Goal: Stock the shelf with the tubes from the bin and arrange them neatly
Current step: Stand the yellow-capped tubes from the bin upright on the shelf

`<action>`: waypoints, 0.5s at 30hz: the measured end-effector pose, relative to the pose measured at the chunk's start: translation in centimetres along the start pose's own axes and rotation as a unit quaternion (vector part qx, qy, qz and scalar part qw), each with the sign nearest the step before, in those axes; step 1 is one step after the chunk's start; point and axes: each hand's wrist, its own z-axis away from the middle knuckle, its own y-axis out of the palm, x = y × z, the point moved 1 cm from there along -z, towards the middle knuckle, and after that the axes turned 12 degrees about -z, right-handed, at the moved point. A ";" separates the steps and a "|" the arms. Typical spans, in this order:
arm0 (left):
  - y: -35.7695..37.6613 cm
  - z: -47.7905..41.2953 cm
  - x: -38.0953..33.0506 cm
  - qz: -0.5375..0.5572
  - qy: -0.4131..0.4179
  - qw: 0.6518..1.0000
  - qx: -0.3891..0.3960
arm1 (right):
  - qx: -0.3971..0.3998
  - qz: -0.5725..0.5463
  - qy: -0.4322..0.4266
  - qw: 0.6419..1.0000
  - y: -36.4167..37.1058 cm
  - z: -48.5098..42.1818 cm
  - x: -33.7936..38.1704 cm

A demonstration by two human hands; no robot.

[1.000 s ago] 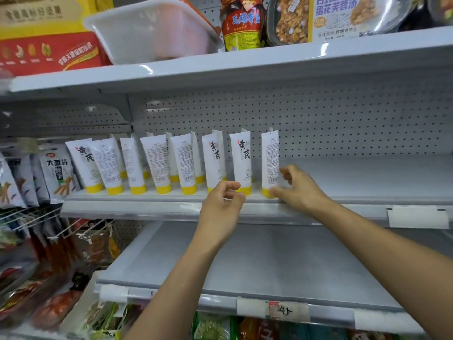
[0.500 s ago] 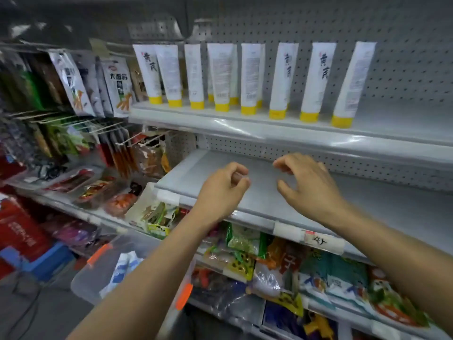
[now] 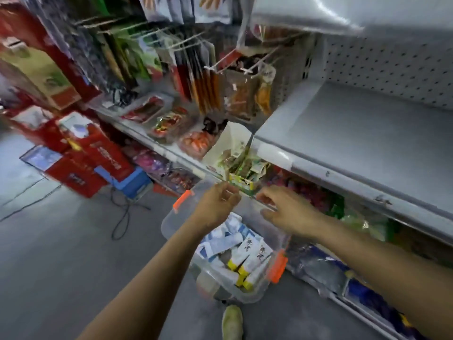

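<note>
A clear plastic bin with orange latches stands on the floor below me. Inside lie white tubes with yellow caps among blue-and-white packets. My left hand hovers above the bin's far rim, fingers loosely curled, holding nothing. My right hand hovers beside it over the bin's right side, fingers relaxed and empty. The tubes standing on the upper shelf are out of view. The picture is blurred by motion.
A bare grey shelf runs at the right at chest height. Snack packs hang on hooks at upper middle. Red boxes and a cable lie on the floor at left. My shoe is by the bin.
My view has swung down from the shelf with the standing tubes to the bin on the floor. Both hands have dropped from the shelf edge to just above the bin, still empty.
</note>
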 end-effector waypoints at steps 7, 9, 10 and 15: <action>5.6 -8.5 12.5 -0.014 -0.117 0.988 0.101 | 0.100 -0.106 0.183 0.972 12.4 -7.5 -8.6; 8.5 -9.7 14.8 -0.016 -0.131 0.983 0.131 | 0.122 -0.105 0.238 0.958 15.5 -8.0 -11.2; 10.1 -10.3 15.9 -0.016 -0.139 0.979 0.151 | 0.130 -0.103 0.266 0.950 16.9 -8.0 -12.3; 17.1 -12.8 19.5 -0.081 -0.164 0.949 0.257 | 0.134 -0.140 0.406 0.893 22.1 -8.5 -16.2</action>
